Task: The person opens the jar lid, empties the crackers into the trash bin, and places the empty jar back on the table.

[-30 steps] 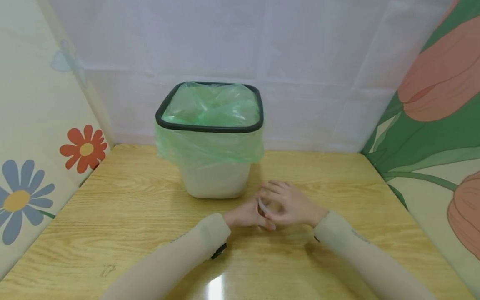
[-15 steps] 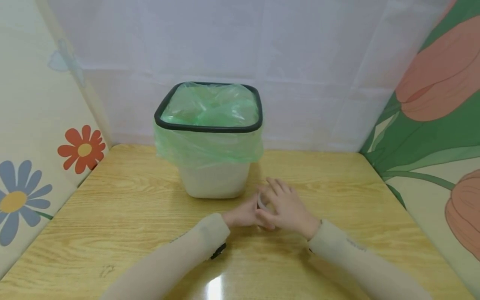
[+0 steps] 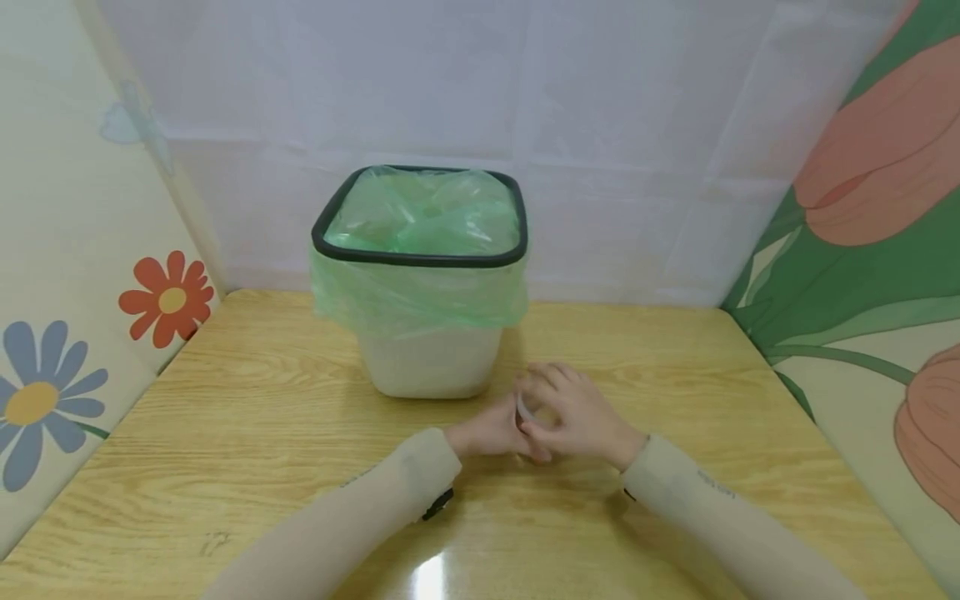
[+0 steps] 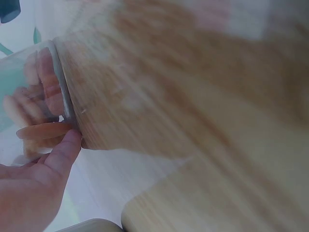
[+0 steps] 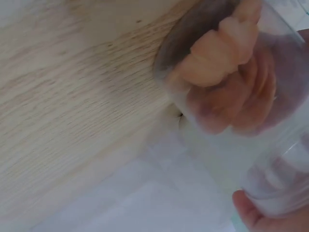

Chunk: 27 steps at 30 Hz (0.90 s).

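A clear round plastic jar (image 3: 526, 409) is held low over the table, just in front of the bin. My left hand (image 3: 491, 429) grips its left part, and my left thumb (image 4: 62, 153) presses near its rim in the left wrist view. My right hand (image 3: 581, 417) curls over the right end from above. In the right wrist view, my right thumb (image 5: 247, 212) touches a second clear round part (image 5: 275, 193), perhaps a lid. Orange-brown finger-like shapes show through the jar (image 5: 231, 72); I cannot tell whether these are contents or fingers. Both hands hide much of the jar.
A white bin (image 3: 431, 362) with a black rim (image 3: 420, 258) stands behind the hands. A green bag (image 3: 416, 296) lines it and hangs over its sides. The wood-grain table (image 3: 225, 417) meets a white cloth (image 3: 600, 150) and flower-printed side walls.
The right hand's fingers straightened half a second ago and have curled back round the jar's end. My left hand and the jar have stayed nearly in place.
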### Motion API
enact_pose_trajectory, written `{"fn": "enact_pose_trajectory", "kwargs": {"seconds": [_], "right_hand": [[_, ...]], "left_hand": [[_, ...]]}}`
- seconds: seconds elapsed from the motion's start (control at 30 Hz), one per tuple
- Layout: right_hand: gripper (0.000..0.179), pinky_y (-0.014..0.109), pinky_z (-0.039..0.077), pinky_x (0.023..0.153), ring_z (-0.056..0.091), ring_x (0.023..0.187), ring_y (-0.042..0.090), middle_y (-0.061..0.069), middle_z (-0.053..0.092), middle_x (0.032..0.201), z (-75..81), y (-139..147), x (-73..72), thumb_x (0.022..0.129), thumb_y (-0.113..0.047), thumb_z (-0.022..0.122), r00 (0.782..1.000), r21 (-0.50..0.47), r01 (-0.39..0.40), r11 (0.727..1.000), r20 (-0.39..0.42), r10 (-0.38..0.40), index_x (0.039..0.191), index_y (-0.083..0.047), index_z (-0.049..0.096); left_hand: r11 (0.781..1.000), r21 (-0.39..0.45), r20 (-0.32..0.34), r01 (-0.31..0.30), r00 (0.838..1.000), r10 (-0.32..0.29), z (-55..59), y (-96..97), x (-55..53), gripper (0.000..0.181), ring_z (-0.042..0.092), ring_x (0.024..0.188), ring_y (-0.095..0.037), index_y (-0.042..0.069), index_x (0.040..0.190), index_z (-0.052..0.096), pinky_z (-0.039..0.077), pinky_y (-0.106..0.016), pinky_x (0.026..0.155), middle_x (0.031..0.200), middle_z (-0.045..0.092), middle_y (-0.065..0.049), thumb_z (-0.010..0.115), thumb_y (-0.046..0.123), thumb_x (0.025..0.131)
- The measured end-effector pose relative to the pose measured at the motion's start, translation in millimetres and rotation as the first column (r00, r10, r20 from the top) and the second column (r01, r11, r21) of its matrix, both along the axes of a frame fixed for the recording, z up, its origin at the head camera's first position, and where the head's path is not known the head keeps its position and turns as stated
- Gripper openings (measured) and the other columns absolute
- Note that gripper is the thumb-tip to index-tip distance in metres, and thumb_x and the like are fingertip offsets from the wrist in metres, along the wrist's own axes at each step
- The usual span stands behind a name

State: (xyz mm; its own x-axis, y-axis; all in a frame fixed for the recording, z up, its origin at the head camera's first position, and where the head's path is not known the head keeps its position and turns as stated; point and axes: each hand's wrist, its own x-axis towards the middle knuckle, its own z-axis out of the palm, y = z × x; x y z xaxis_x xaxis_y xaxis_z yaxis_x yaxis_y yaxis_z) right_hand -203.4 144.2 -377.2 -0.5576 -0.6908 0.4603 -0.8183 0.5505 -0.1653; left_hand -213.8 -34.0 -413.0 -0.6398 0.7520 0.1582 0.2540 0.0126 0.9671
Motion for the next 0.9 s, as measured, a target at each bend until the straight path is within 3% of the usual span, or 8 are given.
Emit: {"fn": "enact_pose_trajectory", "kwargs": {"seconds": [0.1,0.47,0.6,0.77,0.9], "right_hand": [[0.042,0.056,0.046,0.089,0.052,0.115,0.034,0.016,0.056,0.13,-2.0,2,-4.0,0.085,-0.03,0.067,0.997,-0.015,-0.064,0.998,-0.039,0.063,0.122,-0.011,0.064],[0.043,0.058,0.043,0.095,0.054,0.115,0.037,0.017,0.057,0.129,-4.4,7,-12.6,0.088,-0.035,0.063,0.987,0.001,-0.145,0.989,-0.07,0.145,0.125,-0.012,0.062],[0.05,0.06,0.041,0.095,0.05,0.119,0.038,0.017,0.055,0.133,-1.4,9,-11.1,0.092,-0.046,0.058,0.992,0.034,-0.125,0.992,-0.029,0.126,0.129,-0.012,0.06],[0.071,0.064,0.035,0.098,0.04,0.129,0.042,0.016,0.045,0.145,5.8,11,-5.0,0.094,-0.066,0.041,0.995,0.098,-0.071,0.993,0.078,0.063,0.14,-0.013,0.05],[0.061,0.064,0.035,0.098,0.039,0.131,0.041,0.015,0.043,0.147,6.7,5,2.2,0.095,-0.053,0.051,0.996,0.088,0.023,0.996,0.088,-0.03,0.141,-0.012,0.05]], "left_hand": [[1.0,-0.02,0.006,-0.016,1.0,0.016,-0.7,-0.5,0.6,0.094,0.046,0.125,-0.02,0.005,0.153,0.022,0.045,-0.03,0.099,0.151,0.036,-0.011,0.077,-0.006,0.077],[0.992,-0.1,-0.05,-0.073,0.996,0.069,0.1,-0.2,0.4,0.095,0.04,0.129,-0.015,0.004,0.152,0.02,0.032,-0.029,0.109,0.153,0.032,-0.007,0.079,-0.002,0.078],[0.995,-0.086,-0.059,-0.051,0.997,0.046,-1.1,-0.6,-1.8,0.099,0.034,0.135,-0.014,0.006,0.153,0.016,0.027,-0.029,0.112,0.156,0.028,-0.005,0.079,0.0,0.078],[0.997,-0.075,-0.029,-0.03,0.999,0.028,-0.5,-2.3,-1.0,0.107,0.023,0.142,-0.018,0.009,0.156,0.002,0.022,-0.035,0.115,0.161,0.009,-0.006,0.08,0.011,0.081],[0.985,-0.147,0.022,-0.09,0.995,0.094,1.5,-1.2,2.5,0.113,0.017,0.143,-0.021,0.011,0.155,-0.006,0.021,-0.04,0.115,0.162,-0.001,-0.007,0.079,0.007,0.081]]}}
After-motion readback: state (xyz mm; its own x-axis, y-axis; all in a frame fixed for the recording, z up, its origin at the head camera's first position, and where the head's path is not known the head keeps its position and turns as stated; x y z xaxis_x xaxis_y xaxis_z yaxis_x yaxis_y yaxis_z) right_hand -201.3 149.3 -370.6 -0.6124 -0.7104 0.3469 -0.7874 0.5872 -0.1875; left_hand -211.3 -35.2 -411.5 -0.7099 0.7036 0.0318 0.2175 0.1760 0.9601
